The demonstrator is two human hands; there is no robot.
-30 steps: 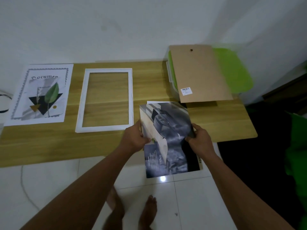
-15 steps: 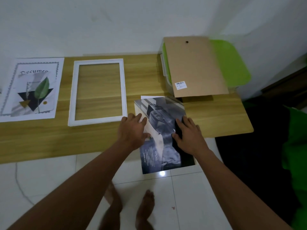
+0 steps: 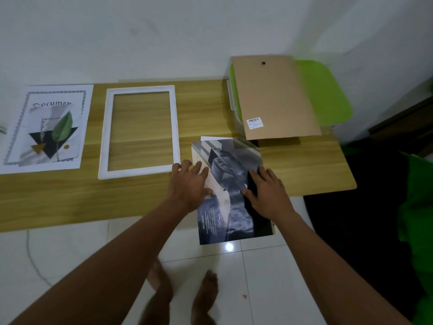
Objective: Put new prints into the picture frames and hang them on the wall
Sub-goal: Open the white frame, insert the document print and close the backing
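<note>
A dark grey print (image 3: 230, 165) lies flat at the table's front, its lower part hanging over the edge. My left hand (image 3: 189, 184) rests on its left side with fingers spread, reaching towards the frame's corner. My right hand (image 3: 267, 191) presses flat on the print's right side. An empty white picture frame (image 3: 103, 137) lies left of the print. A leaf print with a scalloped border (image 3: 49, 127) lies at the far left. The brown backing board (image 3: 274, 97) rests on a green-lidded box at the back right.
The wooden table (image 3: 70, 195) stands against a white wall. A green-lidded plastic box (image 3: 328, 95) sits at its back right corner. White floor tiles and my bare feet (image 3: 203, 299) lie below. Something green (image 3: 419, 219) stands at the right edge.
The print was lifted and held by both hands; it now lies flat on the table with both hands spread open on top. My left hand has moved towards the frame.
</note>
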